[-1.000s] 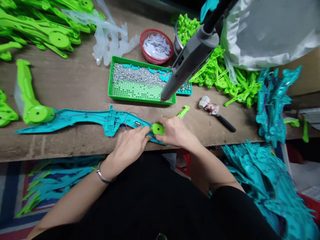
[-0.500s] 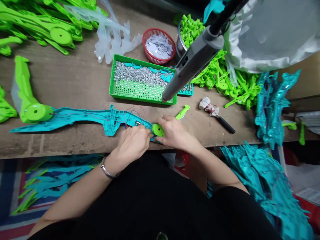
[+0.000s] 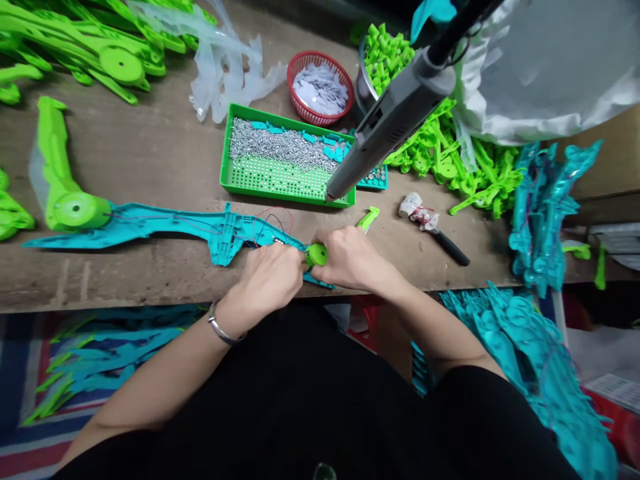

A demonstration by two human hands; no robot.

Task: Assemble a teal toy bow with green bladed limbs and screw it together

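A long turquoise plastic shell [image 3: 190, 225] lies along the table's front edge, with thin red and blue wires along its inside. At its left end sits a green limb with a round hub [image 3: 77, 210]. Near the right end my right hand [image 3: 353, 260] grips a green round hub [image 3: 317, 254] between thumb and fingers. My left hand [image 3: 274, 275], a metal bracelet on its wrist, is closed over the shell beside that hub; its fingertips are hidden, so what they pinch does not show. Part of the green limb [image 3: 369, 219] sticks out beyond my right hand.
Behind the shell stands a green tray [image 3: 275, 187] of screws and small turquoise parts. A grey electric screwdriver [image 3: 385, 127] hangs over it. Farther back is a red basket [image 3: 291, 83] of white pieces. A black-handled mallet [image 3: 447, 247] lies at right; green parts [image 3: 450, 160] are heaped behind.
The shell's left part and its hub have shifted slightly up and right in view. The right-hand hub looks tilted more, and more of the shell's tip shows below my right hand.
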